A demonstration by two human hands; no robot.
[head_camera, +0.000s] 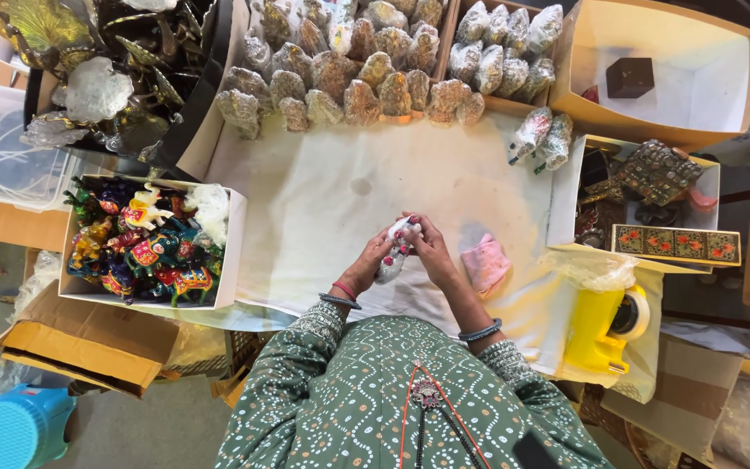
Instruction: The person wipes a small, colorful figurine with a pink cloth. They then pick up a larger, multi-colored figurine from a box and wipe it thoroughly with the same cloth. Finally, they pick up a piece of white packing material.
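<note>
Both my hands meet over the white cloth [332, 208] and hold one small white figurine [395, 246] with red dots. My left hand [366, 267] grips it from the left and below. My right hand [431, 252] closes on it from the right, fingertips at its top. A pink folded cloth [486, 263] lies just right of my right hand. Rows of plastic-wrapped figurines [358, 91] stand along the far side of the white cloth.
A white box of colourful painted animal figurines [145, 247] sits at the left. Brass ornaments [106, 78] fill a dark tray at far left. A yellow tape dispenser [605, 326] lies at the right. Open boxes [661, 78] and patterned boxes [674, 243] stand at far right. A blue stool [15, 430] is on the floor.
</note>
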